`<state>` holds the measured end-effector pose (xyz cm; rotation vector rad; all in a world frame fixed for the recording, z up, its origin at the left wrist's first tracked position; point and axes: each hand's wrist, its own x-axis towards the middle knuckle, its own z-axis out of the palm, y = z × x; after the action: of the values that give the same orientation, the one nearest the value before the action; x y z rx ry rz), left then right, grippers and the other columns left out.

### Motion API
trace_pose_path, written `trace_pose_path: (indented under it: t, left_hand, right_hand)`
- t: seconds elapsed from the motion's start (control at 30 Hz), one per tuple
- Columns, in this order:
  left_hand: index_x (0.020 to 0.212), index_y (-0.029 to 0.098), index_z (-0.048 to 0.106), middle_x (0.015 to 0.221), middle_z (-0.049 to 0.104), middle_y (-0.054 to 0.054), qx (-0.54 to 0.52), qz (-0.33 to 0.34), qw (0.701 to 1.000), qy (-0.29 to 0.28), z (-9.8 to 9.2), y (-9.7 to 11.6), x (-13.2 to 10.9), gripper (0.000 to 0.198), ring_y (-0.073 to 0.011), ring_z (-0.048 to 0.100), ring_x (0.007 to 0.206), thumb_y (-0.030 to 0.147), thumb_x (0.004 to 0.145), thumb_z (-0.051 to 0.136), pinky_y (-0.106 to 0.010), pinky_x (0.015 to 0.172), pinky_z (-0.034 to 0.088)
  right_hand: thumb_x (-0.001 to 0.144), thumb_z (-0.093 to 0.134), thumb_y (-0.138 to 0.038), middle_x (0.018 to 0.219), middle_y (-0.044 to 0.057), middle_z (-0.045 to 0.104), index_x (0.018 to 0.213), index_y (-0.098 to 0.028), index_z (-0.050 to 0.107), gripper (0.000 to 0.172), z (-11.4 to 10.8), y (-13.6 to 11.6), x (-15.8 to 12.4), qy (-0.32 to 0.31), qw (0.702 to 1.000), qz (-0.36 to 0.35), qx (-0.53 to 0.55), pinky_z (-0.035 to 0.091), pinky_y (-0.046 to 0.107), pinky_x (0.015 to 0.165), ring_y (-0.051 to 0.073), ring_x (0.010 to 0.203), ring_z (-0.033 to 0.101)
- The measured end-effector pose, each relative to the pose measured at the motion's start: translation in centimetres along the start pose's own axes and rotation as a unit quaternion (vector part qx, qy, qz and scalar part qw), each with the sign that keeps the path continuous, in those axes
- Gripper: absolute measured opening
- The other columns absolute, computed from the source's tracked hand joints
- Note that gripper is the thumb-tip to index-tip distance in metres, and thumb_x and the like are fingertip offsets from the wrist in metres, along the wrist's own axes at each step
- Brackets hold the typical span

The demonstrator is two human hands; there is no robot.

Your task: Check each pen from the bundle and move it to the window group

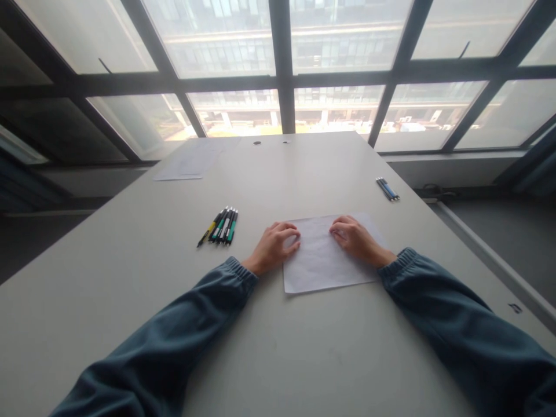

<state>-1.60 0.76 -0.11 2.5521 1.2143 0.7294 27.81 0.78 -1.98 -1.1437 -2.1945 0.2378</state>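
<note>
A broad window (pixel 226 35) of flat glass panes in straight dark bars rises behind the smooth, pale counter (pixel 304 353). Across its near part reach the left sleeve (pixel 208 313) and right sleeve (pixel 434 295), both soft blue-green cloth with gathered cuffs. Between the cuffs lies the white paper (pixel 325 263), thin, rectangular and faintly rippled, flat on the counter. The left fingers (pixel 286 232) rest at its left edge, bent, with the thumb a little apart from the forefinger; the right fingers (pixel 341 223) are curled over its right half, tips close together, and I cannot tell if they pinch the sheet. More thin white paper, the far sheet (pixel 186 163), lies at the far left. Just left of the left fingers is a row of slim pens (pixel 223 226), black with green, yellow and pale parts; near the right edge sits a smaller group, the blue and dark pens (pixel 387 189), side by side
</note>
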Motion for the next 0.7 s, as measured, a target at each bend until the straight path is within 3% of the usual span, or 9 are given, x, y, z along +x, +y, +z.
trace_pose_path:
  t: [0.17,0.27,0.4,0.57,0.7]
  left_hand:
    - [0.11,0.023,0.073,0.121,0.071,-0.008,-0.014,0.006,1.0,0.009,-0.1,0.2,0.0,0.022,-0.0262,0.063,0.114,0.032,0.093,0.063,-0.044,0.105,0.049]
    - [0.111,0.022,0.073,0.117,0.073,-0.008,-0.026,-0.022,0.999,0.016,-1.3,-0.1,0.0,0.024,-0.0247,0.067,0.11,0.032,0.095,0.059,-0.041,0.103,0.051]
    - [0.105,0.019,0.076,0.103,0.078,-0.007,-0.01,-0.138,0.99,0.016,-5.7,-2.5,0.3,0.025,-0.0208,0.072,0.091,0.033,0.093,0.059,-0.033,0.087,0.055]
    - [0.1,0.018,0.079,0.093,0.079,-0.006,0.089,-0.29,0.952,0.038,-12.6,-8.1,-0.5,0.023,-0.0207,0.072,0.085,0.031,0.086,0.066,-0.03,0.081,0.053]
    - [0.093,0.016,0.081,0.093,0.079,-0.01,0.132,-0.371,0.919,0.017,-15.0,-11.6,-2.0,0.02,-0.0233,0.072,0.091,0.029,0.082,0.069,-0.03,0.086,0.053]
  right_hand:
    - [0.09,0.059,-0.013,0.101,0.007,0.071,0.093,-0.023,0.074,0.019,-0.1,-0.1,0.0,0.001,1.0,-0.001,0.001,0.053,0.038,0.093,0.024,0.1,0.064]
    - [0.089,0.06,-0.013,0.101,0.007,0.071,0.092,-0.024,0.074,0.018,0.0,-0.1,0.0,0.003,1.0,-0.001,0.002,0.053,0.038,0.093,0.024,0.1,0.064]
    - [0.089,0.059,-0.014,0.102,0.007,0.071,0.093,-0.024,0.074,0.018,0.2,0.2,0.0,-0.003,1.0,-0.001,-0.007,0.053,0.041,0.093,0.025,0.1,0.064]
    - [0.09,0.058,-0.019,0.103,0.008,0.071,0.093,-0.024,0.074,0.017,0.5,0.1,0.0,-0.007,1.0,-0.007,-0.007,0.054,0.043,0.093,0.026,0.099,0.064]
    - [0.09,0.059,-0.023,0.102,0.009,0.072,0.092,-0.027,0.075,0.017,0.8,0.0,0.0,0.004,1.0,-0.003,-0.009,0.054,0.045,0.092,0.028,0.098,0.065]
